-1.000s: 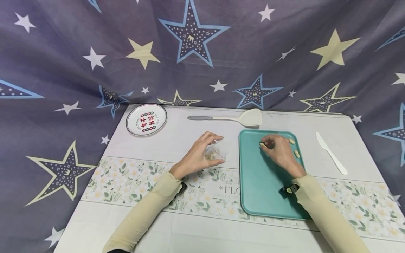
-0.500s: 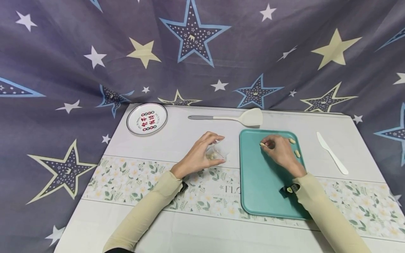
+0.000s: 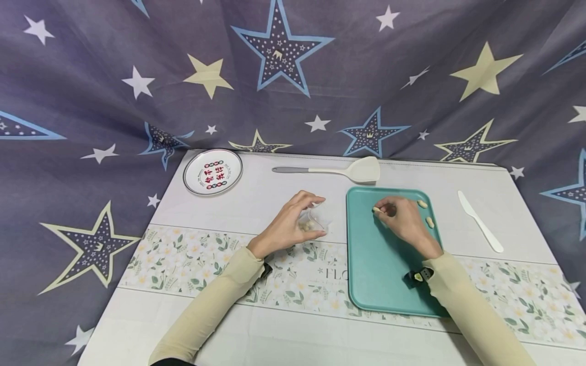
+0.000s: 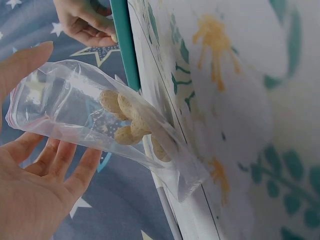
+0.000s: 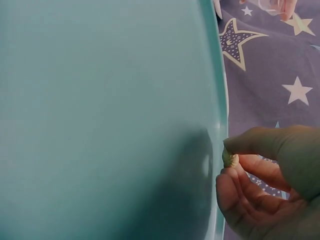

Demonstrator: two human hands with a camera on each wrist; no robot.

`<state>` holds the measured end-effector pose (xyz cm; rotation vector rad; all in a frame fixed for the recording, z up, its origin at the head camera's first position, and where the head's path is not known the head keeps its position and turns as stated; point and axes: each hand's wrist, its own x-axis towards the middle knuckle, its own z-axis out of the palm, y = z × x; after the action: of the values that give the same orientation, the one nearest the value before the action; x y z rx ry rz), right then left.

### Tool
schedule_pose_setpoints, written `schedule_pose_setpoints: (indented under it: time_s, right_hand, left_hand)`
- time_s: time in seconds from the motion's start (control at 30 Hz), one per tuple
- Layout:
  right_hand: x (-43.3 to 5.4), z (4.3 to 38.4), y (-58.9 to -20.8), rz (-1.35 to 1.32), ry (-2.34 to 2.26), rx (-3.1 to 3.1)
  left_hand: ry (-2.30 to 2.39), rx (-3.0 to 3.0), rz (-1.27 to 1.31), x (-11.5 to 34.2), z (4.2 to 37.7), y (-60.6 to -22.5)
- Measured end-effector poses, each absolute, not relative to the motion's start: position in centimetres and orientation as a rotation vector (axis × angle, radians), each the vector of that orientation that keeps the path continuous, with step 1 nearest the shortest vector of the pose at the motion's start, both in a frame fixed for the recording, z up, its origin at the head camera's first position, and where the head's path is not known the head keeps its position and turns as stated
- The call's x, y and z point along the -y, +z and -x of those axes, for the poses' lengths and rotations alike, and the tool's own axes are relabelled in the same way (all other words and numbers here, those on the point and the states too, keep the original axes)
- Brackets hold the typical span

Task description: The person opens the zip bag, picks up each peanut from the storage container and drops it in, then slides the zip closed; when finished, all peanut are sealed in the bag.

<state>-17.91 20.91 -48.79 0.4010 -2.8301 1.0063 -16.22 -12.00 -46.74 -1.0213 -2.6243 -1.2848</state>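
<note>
My left hand (image 3: pixel 288 223) holds a clear zip-lock bag (image 4: pixel 70 95) by its mouth, the thumb on one side and the fingers on the other. Several unshelled peanuts (image 4: pixel 131 116) sit toward the bag's bottom, which hangs close over the tablecloth. Over the teal tray (image 3: pixel 375 274), my right hand (image 3: pixel 403 218) pinches a peanut (image 5: pixel 230 159) between thumb and fingers. Two more peanuts lie along the tray's right side, one peanut (image 3: pixel 422 204) at the upper right and another peanut (image 3: pixel 430 222) just below it.
A white turner (image 3: pixel 363 170) with a grey handle lies behind the tray. At the back left stands a round plate (image 3: pixel 197 185) with red characters. A white plastic knife (image 3: pixel 479 221) lies right of the tray. A star-patterned cloth (image 3: pixel 274 117) hangs behind the table.
My right hand has shifted very slightly to the left with the peanut between its fingers. The left hand and the bag stay in place.
</note>
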Motion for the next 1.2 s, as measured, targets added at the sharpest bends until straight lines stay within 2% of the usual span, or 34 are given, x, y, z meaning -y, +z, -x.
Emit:
schedule_pose_setpoints:
  time_s: [1.2]
  right_hand:
    - [-12.9, 14.5, -44.5, -0.678, 1.211, 2.708]
  left_hand:
    - [-1.267, 2.632, 1.022, 12.1, 16.3, -46.8]
